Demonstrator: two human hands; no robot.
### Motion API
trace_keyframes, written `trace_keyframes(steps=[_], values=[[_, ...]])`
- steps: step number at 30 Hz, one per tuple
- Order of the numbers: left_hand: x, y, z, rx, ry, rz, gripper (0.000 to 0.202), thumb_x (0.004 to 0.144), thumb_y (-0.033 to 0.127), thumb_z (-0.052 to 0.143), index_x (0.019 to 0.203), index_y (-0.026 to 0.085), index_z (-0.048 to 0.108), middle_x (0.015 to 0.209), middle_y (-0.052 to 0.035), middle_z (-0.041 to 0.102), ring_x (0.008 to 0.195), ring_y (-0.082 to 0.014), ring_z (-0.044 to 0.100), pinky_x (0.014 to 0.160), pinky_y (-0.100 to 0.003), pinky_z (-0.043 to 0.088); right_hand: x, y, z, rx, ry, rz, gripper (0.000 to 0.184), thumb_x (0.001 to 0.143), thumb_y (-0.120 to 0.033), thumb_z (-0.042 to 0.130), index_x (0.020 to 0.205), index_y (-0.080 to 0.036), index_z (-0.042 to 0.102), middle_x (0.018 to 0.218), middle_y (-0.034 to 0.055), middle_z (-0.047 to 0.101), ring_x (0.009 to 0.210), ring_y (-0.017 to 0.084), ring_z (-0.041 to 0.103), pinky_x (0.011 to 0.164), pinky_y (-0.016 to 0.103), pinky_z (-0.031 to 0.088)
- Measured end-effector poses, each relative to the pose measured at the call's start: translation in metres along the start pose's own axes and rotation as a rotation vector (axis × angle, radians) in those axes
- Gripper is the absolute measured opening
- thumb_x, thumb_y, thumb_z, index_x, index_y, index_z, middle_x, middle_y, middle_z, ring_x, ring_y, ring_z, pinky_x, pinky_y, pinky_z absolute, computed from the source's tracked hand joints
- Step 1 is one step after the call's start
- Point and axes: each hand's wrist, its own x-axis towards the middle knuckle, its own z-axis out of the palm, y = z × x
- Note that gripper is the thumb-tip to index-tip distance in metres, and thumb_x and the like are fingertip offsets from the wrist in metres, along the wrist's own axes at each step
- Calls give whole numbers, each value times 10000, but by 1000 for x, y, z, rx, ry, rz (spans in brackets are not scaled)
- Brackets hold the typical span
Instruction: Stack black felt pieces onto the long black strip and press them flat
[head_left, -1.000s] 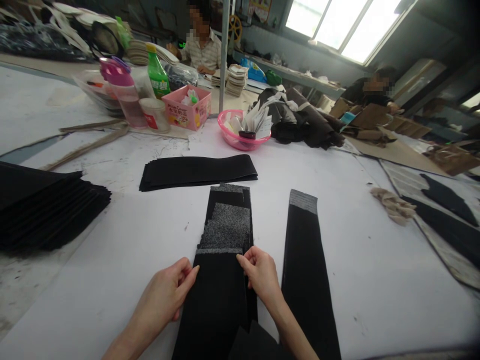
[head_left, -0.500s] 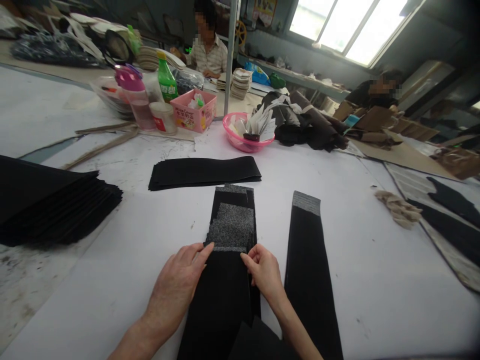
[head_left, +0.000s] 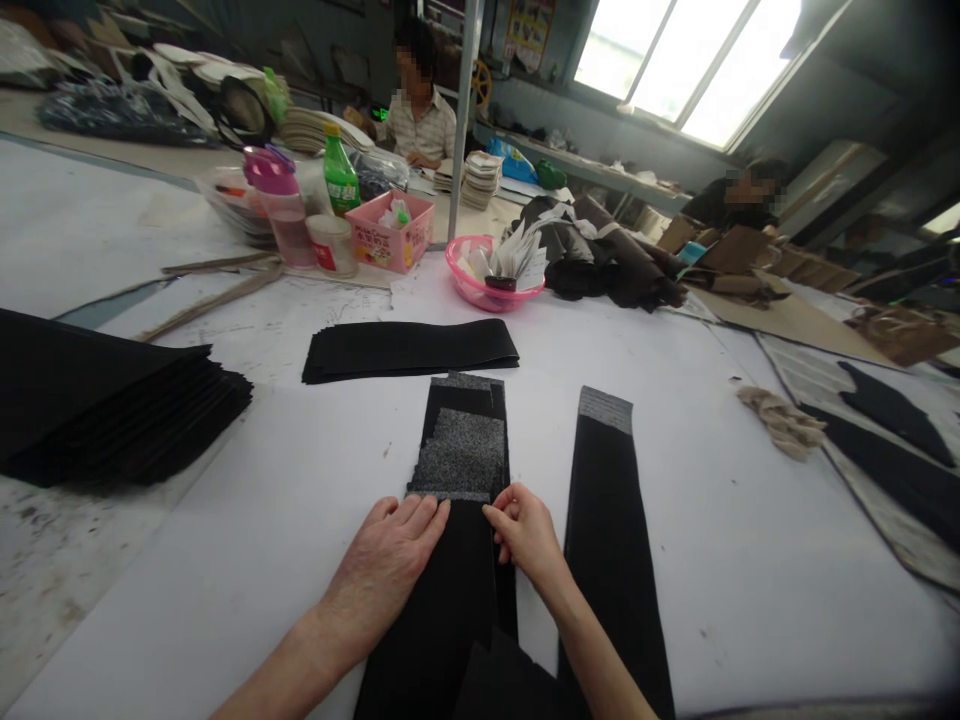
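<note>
A black fabric strip point(head_left: 439, 600) lies lengthwise in front of me, with a narrow grey band along its far end. It overlaps other strips whose speckled grey ends point(head_left: 461, 450) show beyond it. My left hand point(head_left: 394, 550) lies on the strip's far left part, fingers flat and close together near the grey band. At the far right corner, my right hand point(head_left: 525, 530) pinches the strip's edge between thumb and forefinger, its other fingers curled. Just right of that hand lies a neat pile of black strips point(head_left: 611, 530) with stepped grey ends.
Another pile of black strips point(head_left: 412, 348) lies crosswise ahead. A thick stack of black sheets point(head_left: 112, 400) is at left. Farther back stand a pink basket point(head_left: 495, 290), pink box point(head_left: 394, 235), green bottle point(head_left: 340, 175) and metal post point(head_left: 463, 120). A crumpled cloth point(head_left: 784, 420) lies right. Two people are beyond.
My left hand has shifted right and turned flatter, its fingers now lying over the strip near the grey band. My right hand keeps its pinch at the corner. The view has shifted slightly.
</note>
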Motion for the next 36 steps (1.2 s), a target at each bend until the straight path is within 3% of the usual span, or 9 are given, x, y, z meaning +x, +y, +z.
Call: trace_keyframes(steps=[2,5,11,18,22,27,32,36], values=[[0,0,0,-4,-3,-1,424,875,38,446,1275,158,522,1198,-74,605,1041,-219,558,865,-373,417,-3,-5,-7,-73,38,-40,92,849,-279,555,809,-201,526,538,-73,565,361,91,512,371,179,313],[-1,0,-1,-10,-6,-6,422,879,52,455,1279,171,518,1207,-71,597,1049,-219,550,858,-368,416,-8,-19,-14,-278,132,-220,74,857,-271,585,801,-223,577,612,-58,586,508,110,568,492,207,387],[-1,0,1,-25,-15,-19,390,886,81,470,1260,175,522,1183,-64,595,1045,-218,541,847,-371,414,-1,-40,-1,-578,151,-590,48,853,-191,644,881,-228,634,912,20,616,857,188,576,707,282,455],[2,-2,8,-19,-18,-15,410,893,66,436,1297,123,475,1122,-72,604,1008,-213,542,831,-373,410,-7,-21,11,-752,123,-839,197,935,-199,551,1116,-234,622,1071,51,616,957,208,531,787,344,430],[1,-3,6,-28,0,-15,408,896,83,444,1300,132,474,1140,-69,599,1025,-217,540,843,-382,403,-13,-6,13,-783,179,-840,251,953,-177,509,1189,-212,588,1145,67,607,1024,228,517,849,379,405],[0,-5,5,-62,30,-52,399,880,94,474,1269,169,514,1164,-70,588,1054,-225,532,867,-377,395,-16,0,7,-723,212,-764,211,931,-178,560,1120,-246,623,1119,35,620,1021,213,524,834,368,400],[2,-7,3,-99,30,-33,415,869,88,478,1272,181,516,1152,-73,588,1053,-223,530,870,-368,396,-10,-15,1,-610,227,-618,17,862,-218,666,860,-234,662,944,21,636,916,204,550,786,343,424],[2,-8,3,-98,25,-28,410,875,94,480,1274,179,513,1147,-78,587,1055,-227,525,872,-372,396,0,-33,4,-612,180,-592,81,836,-240,698,897,-233,645,911,17,631,895,209,550,773,335,428]])
